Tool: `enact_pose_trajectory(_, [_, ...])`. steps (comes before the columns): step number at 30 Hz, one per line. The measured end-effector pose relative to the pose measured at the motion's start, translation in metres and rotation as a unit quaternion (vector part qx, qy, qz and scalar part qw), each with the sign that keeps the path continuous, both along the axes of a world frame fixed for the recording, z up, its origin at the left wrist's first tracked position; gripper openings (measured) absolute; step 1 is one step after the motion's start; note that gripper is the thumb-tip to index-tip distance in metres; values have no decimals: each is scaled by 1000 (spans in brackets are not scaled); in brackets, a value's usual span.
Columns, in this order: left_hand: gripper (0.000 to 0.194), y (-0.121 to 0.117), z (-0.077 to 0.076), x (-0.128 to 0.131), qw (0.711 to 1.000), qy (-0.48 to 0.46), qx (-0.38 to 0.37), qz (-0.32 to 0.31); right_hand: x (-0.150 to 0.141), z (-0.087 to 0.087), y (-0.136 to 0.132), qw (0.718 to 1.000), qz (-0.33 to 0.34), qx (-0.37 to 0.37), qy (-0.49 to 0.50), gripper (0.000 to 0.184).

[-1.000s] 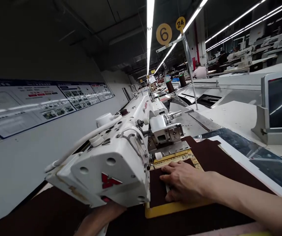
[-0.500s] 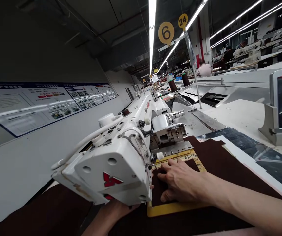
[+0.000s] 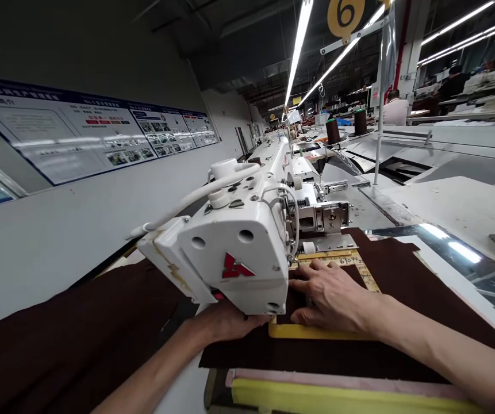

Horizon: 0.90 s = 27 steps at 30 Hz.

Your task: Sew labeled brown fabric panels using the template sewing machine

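Observation:
Dark brown fabric [image 3: 406, 282] lies under the head of a white industrial sewing machine [image 3: 247, 282]. A yellow clamp frame [image 3: 316, 332] with handwriting on its far side rests on the fabric. Inside this frame my right hand [image 3: 333, 296] presses on the brown cloth, palm down, fingers apart and holding nothing. My left hand [image 3: 225, 322] reaches under the machine head from the left. Its thumb stretches toward the frame's near left corner, while the machine head hides its other fingers. Metal clamp parts [image 3: 325, 217] sit just beyond my right hand.
More brown fabric [image 3: 79, 316] spreads on the left. Pink and yellow strips [image 3: 316, 394] run along the near edge. A thin pole [image 3: 379, 144] stands behind the worktop, near brown thread cones [image 3: 332, 131]. A person [image 3: 396, 109] sits in the background.
The camera view has shifted, so the machine and hands appear farther right. More of my left hand and the near table edge show. My right hand stays flat inside the frame.

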<state>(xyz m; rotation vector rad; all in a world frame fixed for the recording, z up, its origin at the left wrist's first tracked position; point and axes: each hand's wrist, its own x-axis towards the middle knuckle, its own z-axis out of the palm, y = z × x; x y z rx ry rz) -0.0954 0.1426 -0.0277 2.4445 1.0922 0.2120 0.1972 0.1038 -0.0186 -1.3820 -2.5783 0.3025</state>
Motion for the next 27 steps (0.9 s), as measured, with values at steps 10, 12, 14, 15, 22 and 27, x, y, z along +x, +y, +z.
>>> enact_pose_trajectory(10, [35, -41, 2, -11, 998, -26, 57, -28, -1, 2, -1, 1000, 6, 4, -11, 44])
enact_pose_trajectory(12, [37, -40, 2, -10, 997, -36, 64, -35, -1, 2, -2, 1000, 10, 0, -8, 45])
enact_pose_trajectory(14, [41, -39, 2, -9, 996, -45, 68, -41, -1, 4, -2, 1000, 9, -8, -10, 46])
enact_pose_trajectory(15, [43, -39, 1, -9, 995, -48, 70, -44, -1, 5, -2, 1000, 7, -11, -13, 46])
enact_pose_trajectory(22, [40, -41, 1, -10, 995, -58, 73, -43, -9, 10, -6, 999, -22, -20, -21, 45])
enact_pose_trajectory(27, [38, -42, 2, -9, 995, -60, 71, -42, -16, 6, -6, 999, -36, -18, -19, 43])
